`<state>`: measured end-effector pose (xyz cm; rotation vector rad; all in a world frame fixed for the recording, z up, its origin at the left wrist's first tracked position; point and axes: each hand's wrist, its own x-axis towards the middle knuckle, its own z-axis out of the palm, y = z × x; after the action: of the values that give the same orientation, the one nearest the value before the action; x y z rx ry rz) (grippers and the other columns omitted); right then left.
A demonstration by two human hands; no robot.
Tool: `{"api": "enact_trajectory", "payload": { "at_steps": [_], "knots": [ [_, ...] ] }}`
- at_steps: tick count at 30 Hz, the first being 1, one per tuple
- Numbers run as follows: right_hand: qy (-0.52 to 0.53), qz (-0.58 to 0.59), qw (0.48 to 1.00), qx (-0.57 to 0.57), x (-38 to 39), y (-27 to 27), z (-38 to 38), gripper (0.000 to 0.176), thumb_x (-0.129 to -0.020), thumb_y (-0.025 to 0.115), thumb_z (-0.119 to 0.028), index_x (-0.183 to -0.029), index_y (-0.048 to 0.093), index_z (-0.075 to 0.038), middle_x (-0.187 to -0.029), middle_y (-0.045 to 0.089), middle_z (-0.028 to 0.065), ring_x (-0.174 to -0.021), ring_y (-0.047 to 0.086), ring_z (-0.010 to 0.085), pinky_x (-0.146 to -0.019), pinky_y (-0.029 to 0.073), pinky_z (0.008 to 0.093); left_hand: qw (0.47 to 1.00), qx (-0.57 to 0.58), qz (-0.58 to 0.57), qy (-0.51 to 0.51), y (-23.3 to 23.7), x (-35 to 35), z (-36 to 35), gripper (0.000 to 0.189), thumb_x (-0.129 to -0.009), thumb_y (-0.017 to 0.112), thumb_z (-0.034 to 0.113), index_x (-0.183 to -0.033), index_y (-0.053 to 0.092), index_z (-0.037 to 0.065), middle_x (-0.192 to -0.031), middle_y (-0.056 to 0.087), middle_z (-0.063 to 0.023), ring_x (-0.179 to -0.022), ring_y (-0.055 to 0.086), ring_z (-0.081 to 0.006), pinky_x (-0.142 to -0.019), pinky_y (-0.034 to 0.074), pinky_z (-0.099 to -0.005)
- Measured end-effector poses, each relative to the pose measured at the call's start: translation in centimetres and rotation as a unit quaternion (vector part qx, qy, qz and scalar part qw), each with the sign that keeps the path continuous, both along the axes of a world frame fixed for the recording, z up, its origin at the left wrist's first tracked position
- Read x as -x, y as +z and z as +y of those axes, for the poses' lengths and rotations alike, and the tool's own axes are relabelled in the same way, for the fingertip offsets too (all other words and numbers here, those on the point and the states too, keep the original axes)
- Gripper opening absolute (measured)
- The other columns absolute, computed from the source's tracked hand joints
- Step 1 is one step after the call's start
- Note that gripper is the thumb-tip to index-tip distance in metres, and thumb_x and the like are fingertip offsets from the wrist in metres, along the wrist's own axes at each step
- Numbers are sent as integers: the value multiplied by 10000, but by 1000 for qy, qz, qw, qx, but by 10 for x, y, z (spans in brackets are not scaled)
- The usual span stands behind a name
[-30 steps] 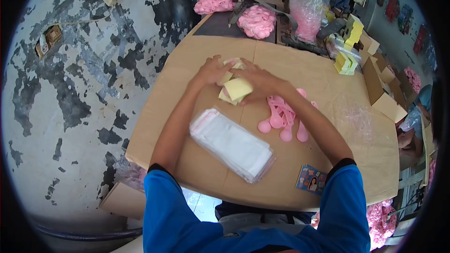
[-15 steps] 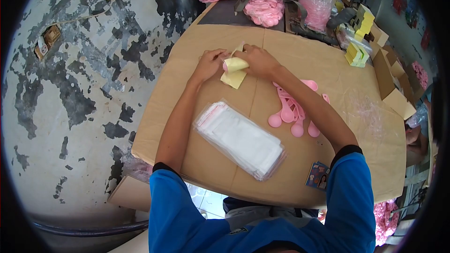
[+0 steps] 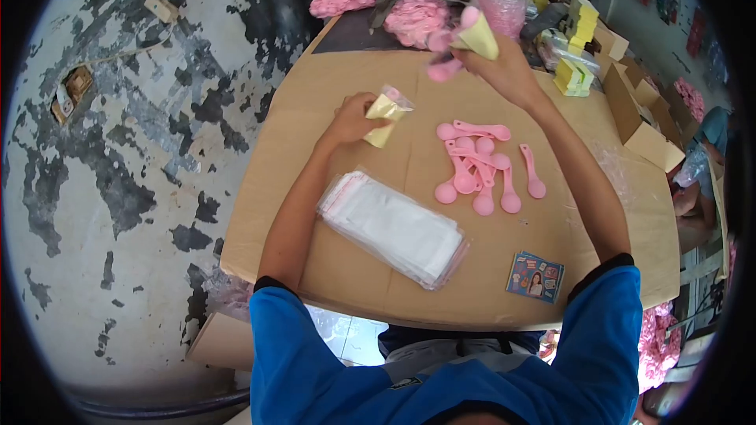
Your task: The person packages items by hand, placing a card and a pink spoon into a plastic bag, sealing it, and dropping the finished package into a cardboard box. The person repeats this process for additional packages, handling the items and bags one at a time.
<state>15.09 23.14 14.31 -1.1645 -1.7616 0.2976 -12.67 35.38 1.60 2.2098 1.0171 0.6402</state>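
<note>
My left hand [image 3: 352, 120] is closed on a folded yellow paper [image 3: 381, 116] over the table's far left part. Clear plastic and a pink tip show at the paper's top end. My right hand [image 3: 504, 69], raised toward the far edge, grips a rolled yellow paper [image 3: 479, 38]. Pink spoons [image 3: 445, 70], smeared by motion, stick out beside that roll. Nearer to me lies a loose pile of pink spoons [image 3: 483, 203], with one spoon [image 3: 535, 188] apart on its right. A stack of clear plastic bags [image 3: 394, 228] rests left of the pile.
Printed cards [image 3: 535, 277] lie near the front edge of the brown-covered table [image 3: 362, 299]. Yellow paper stacks [image 3: 573, 77] and an open cardboard box [image 3: 642, 122] stand at the right. Pink bundles [image 3: 417, 20] sit beyond the far edge. Another person [image 3: 697, 181] is partly visible at right.
My hands have come apart. The right one has moved up and right with the rolled yellow paper and pink spoons; the left stays back with a yellow paper. The view has shifted slightly.
</note>
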Motion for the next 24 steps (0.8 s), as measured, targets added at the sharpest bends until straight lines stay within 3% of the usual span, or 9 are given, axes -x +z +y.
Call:
{"api": "enact_trajectory", "payload": {
  "at_steps": [1,3,6,12,15,17,19,21,24],
  "knots": [
    [18,19,999,37,-11,5,-16,310,-827,688,-226,-1090,668,-62,-918,701,77,-810,656,148,-724,500,301,990,52,-133,-5,7,-2,-8,387,-794,753,105,-1127,583,9,-985,647,-66,-891,607,-138,-790,486,-291],
    [41,62,995,69,-23,16,-59,271,-849,678,-228,-1055,675,-51,-934,693,16,-844,631,104,-750,492,281,986,2,-165,8,33,-5,-19,293,-816,717,71,-1064,576,7,-936,631,-52,-839,588,-124,-748,480,-278],
    [66,100,989,87,-31,23,-113,272,-850,689,-230,-1051,675,-49,-941,689,9,-843,614,89,-766,489,268,976,-52,-210,-8,79,-16,-64,217,-837,697,67,-996,562,10,-898,613,-42,-808,570,-101,-707,468,-260],
    [52,129,982,129,-23,29,-194,289,-841,720,-191,-1085,637,-60,-901,674,2,-841,616,81,-756,497,247,963,-1,-205,-173,135,-101,-220,251,-835,675,47,-1046,545,7,-879,575,-53,-860,563,-112,-688,457,-269],
    [41,182,982,12,-36,23,-228,251,-841,719,-124,-1069,636,-60,-920,662,3,-830,615,86,-753,503,248,934,-237,-116,-242,152,-125,-245,287,-824,645,8,-1094,549,10,-972,563,-97,-924,567,-149,-704,469,-290],
    [-26,155,981,-112,-58,19,-255,239,-839,704,-32,-1065,627,-55,-958,652,20,-855,626,100,-771,511,261,946,-146,-74,-278,175,-131,-266,556,-737,715,94,-1250,518,6,-1138,588,-144,-1130,538,-233,-977,389,-363],
    [-54,254,959,-118,-91,9,-304,224,-853,683,-35,-1064,608,-38,-954,655,43,-877,637,115,-801,509,271,932,-151,-48,-326,193,-133,-280,563,-744,712,104,-1259,505,10,-1147,584,-148,-1133,537,-242,-979,390,-372],
    [-198,290,928,-126,-127,-18,-364,217,-859,665,-76,-1033,547,-24,-882,643,62,-791,644,149,-705,521,275,910,-186,-27,-370,207,-132,-290,570,-751,708,115,-1269,493,13,-1156,579,-152,-1136,535,-251,-981,391,-380],
    [-310,310,882,-171,-180,-81,-469,418,-937,559,-219,-1246,504,57,-1180,608,135,-1047,601,222,-920,452,366,874,-249,-9,-416,216,-135,-297,581,-761,703,130,-1284,475,19,-1170,572,-159,-1141,533,-265,-983,392,-392]
  ]
}}
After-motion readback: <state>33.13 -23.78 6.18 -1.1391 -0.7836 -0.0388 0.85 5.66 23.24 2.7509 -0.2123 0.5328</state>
